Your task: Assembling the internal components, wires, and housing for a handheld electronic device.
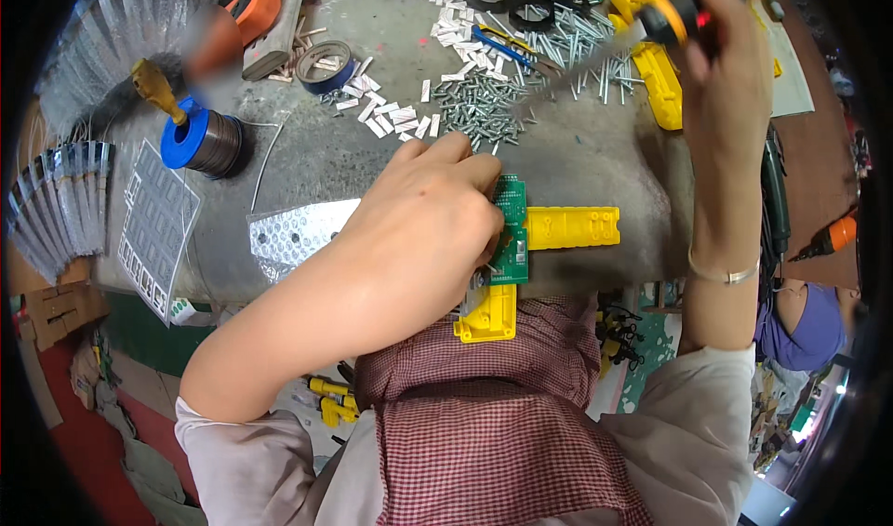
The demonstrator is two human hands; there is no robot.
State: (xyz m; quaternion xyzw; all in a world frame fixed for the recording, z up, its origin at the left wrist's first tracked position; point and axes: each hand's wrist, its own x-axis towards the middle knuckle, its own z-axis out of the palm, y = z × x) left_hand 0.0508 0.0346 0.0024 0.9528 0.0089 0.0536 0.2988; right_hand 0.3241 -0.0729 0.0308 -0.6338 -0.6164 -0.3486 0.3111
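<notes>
My left hand (433,210) is closed over the left edge of a green circuit board (513,247), its fingertips partly hidden. Beneath the board lies a yellow plastic housing (572,227); one arm of it sticks out to the right, and another yellow part (490,317) points toward my lap over the table edge. Raised at the upper right, my right hand (730,47) is wrapped around a screwdriver with a black and orange handle (662,19). Its long shaft, blurred, slants down-left above a heap of small screws (484,107), apart from the board.
White strips (395,117), long metal pins (605,61) and black rings (530,10) lie at the back. Yellow housings (658,89) are at the back right. A blue solder spool (200,140), a tape roll (326,66), a label sheet (160,228) and bubble wrap (298,238) lie left.
</notes>
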